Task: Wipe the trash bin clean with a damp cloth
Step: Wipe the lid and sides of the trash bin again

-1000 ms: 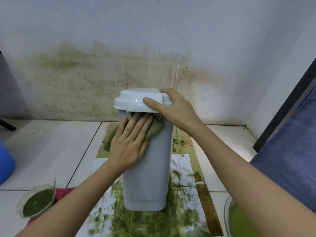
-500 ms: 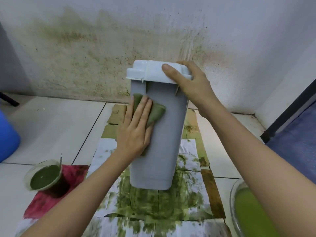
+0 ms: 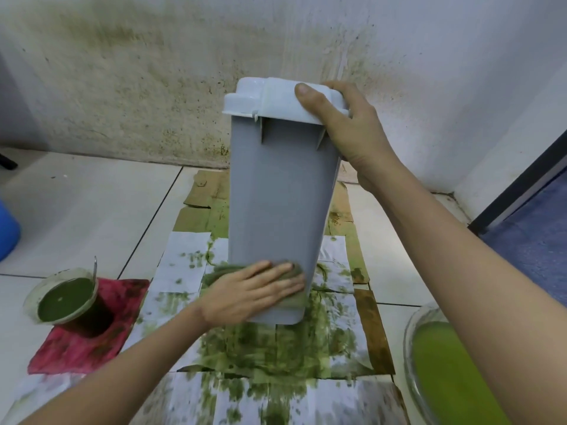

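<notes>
A tall grey trash bin (image 3: 277, 204) with a pale lid stands on green-stained paper sheets in the middle of the floor, tilted slightly. My right hand (image 3: 343, 124) grips the lid and upper right corner, thumb across the top. My left hand (image 3: 254, 289) lies flat against the bin's lower front, pressing a greenish damp cloth (image 3: 219, 269) onto it. Only the cloth's edges show around the fingers.
A bowl of dark green paste (image 3: 66, 297) with a spoon sits on a red rag (image 3: 79, 338) at the left. A glass bowl of light green liquid (image 3: 441, 369) is at the lower right. A blue container (image 3: 7, 234) is at far left; the stained wall is close behind.
My left hand has slid the cloth from just under the lid down the front of the bin to near its base. The right hand has kept its hold on the lid.
</notes>
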{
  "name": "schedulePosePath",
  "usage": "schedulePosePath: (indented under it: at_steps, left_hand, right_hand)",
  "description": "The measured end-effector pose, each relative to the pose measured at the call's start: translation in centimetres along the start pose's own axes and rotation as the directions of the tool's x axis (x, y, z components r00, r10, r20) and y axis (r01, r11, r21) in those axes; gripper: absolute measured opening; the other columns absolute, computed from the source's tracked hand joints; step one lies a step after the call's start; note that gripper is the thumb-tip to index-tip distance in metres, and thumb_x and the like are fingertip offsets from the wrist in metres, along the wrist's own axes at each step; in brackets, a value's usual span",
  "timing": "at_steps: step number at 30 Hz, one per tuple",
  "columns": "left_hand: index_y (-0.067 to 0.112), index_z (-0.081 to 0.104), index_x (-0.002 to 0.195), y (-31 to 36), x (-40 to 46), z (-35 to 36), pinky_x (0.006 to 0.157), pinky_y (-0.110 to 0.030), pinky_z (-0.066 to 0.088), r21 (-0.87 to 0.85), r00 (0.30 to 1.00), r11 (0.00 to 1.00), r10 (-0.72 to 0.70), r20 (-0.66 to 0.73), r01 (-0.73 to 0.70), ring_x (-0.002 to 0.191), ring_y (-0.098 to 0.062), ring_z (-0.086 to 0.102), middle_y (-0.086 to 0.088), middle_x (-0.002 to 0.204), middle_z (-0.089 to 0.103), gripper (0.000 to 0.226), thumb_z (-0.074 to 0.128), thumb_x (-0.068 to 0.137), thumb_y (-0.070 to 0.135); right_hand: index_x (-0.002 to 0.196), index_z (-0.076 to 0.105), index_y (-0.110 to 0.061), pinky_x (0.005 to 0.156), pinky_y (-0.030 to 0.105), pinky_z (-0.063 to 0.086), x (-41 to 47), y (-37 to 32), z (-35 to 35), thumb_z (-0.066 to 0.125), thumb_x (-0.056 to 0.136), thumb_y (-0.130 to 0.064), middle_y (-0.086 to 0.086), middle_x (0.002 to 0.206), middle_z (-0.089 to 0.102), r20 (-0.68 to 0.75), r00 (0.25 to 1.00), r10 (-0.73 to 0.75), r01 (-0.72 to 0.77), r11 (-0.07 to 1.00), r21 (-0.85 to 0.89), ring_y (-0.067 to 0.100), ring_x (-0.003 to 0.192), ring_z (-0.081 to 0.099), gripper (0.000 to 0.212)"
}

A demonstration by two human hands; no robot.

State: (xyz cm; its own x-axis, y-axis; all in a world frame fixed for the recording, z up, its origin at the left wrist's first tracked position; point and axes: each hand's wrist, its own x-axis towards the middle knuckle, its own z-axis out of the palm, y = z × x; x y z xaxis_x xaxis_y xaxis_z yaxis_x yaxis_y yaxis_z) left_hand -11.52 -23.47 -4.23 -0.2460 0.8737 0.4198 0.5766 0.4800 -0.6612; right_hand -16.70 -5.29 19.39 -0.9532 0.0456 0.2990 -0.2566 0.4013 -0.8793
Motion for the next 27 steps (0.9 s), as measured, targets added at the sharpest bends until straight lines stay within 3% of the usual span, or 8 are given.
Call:
schedulePosePath:
  at_steps: [5,8,11,15,17,19,22,27]
  left_hand:
    - [0.012,0.025,0.148,-3.0,6.5,-1.9,0.118,-0.044,0.015,-0.202,0.716,0.740,-0.673,-0.189,0.642,0.146,-0.027,0.007,-0.004,0.155,0.023,0.053,0.035,0.099,0.030]
    - [0.010,0.016,0.149,1.3,7.3,-0.6,0.118,-0.048,0.003,-0.132,0.878,0.880,-0.469,-0.099,0.455,0.145,-0.032,-0.001,-0.007,0.159,0.010,0.061,0.035,0.095,0.031]
    - [0.002,0.011,0.148,6.3,5.6,0.4,0.112,-0.057,-0.017,0.013,0.962,0.988,0.148,0.231,-0.156,0.145,-0.034,0.008,-0.015,0.156,0.016,0.069,0.034,0.092,0.036]
    - [0.007,0.010,0.150,6.8,2.5,0.5,0.118,-0.047,-0.006,0.089,0.990,0.989,-0.121,0.070,0.114,0.146,-0.025,0.007,-0.004,0.159,0.009,0.065,0.033,0.091,0.020]
    - [0.013,0.008,0.151,4.2,1.4,0.3,0.118,-0.041,0.002,-0.118,0.855,0.857,-0.511,-0.083,0.501,0.147,-0.022,0.003,0.001,0.160,0.002,0.063,0.033,0.094,0.017]
    - [0.014,0.008,0.151,0.4,2.6,-0.5,0.119,-0.040,0.008,-0.390,0.564,0.558,-0.818,-0.112,0.732,0.146,-0.023,0.002,0.001,0.159,0.004,0.055,0.026,0.099,0.024]
    - [0.000,0.021,0.145,-4.8,7.2,-2.3,0.119,-0.040,0.015,-0.668,0.197,0.171,-0.980,-0.037,0.724,0.143,-0.035,0.015,-0.006,0.153,0.020,0.052,0.029,0.100,0.025]
    - [0.001,0.024,0.144,-1.2,7.1,-1.5,0.113,-0.043,0.027,-0.632,0.107,0.076,-0.994,0.011,0.771,0.137,-0.033,0.031,-0.012,0.150,0.029,0.053,0.028,0.100,0.030]
  right_hand:
    - [0.121,0.054,-0.026,0.073,0.018,0.046,0.4,-0.2,0.3,0.062,0.081,-0.056,-0.008,0.123,0.051,-0.018,1.000,-0.015,0.015,1.000,0.006,0.007,0.107,0.054,0.051]
    - [0.120,0.055,-0.026,0.079,0.021,0.048,0.2,0.0,0.2,0.063,0.080,-0.057,-0.009,0.122,0.051,-0.037,0.999,-0.021,0.022,1.000,0.014,0.006,0.108,0.053,0.051]
    - [0.120,0.054,-0.027,0.085,0.024,0.050,-0.4,0.3,0.4,0.063,0.078,-0.058,-0.009,0.123,0.050,-0.030,0.999,-0.030,0.030,0.999,0.019,0.006,0.109,0.052,0.054]
    - [0.120,0.054,-0.029,0.080,0.018,0.047,-1.1,1.0,-0.5,0.064,0.078,-0.057,-0.010,0.124,0.050,0.002,1.000,-0.031,0.030,0.999,0.032,0.003,0.108,0.052,0.051]
    - [0.117,0.055,-0.029,0.081,0.019,0.046,-0.9,1.1,-0.6,0.064,0.077,-0.058,-0.011,0.123,0.050,-0.016,1.000,-0.023,0.024,0.998,0.054,0.003,0.108,0.052,0.050]
    - [0.113,0.055,-0.031,0.091,0.027,0.048,-0.7,0.9,0.3,0.063,0.071,-0.063,-0.012,0.120,0.049,-0.063,0.997,-0.037,0.039,0.999,0.037,0.006,0.111,0.051,0.053]
    - [0.109,0.055,-0.032,0.102,0.037,0.042,-0.4,0.3,2.3,0.061,0.064,-0.068,-0.014,0.114,0.047,-0.126,0.990,-0.061,0.061,0.998,-0.002,0.010,0.116,0.047,0.058]
    - [0.107,0.054,-0.033,0.104,0.038,0.040,-0.5,0.6,2.6,0.059,0.063,-0.071,-0.018,0.112,0.046,-0.160,0.984,-0.079,0.073,0.997,-0.040,0.009,0.116,0.046,0.058]
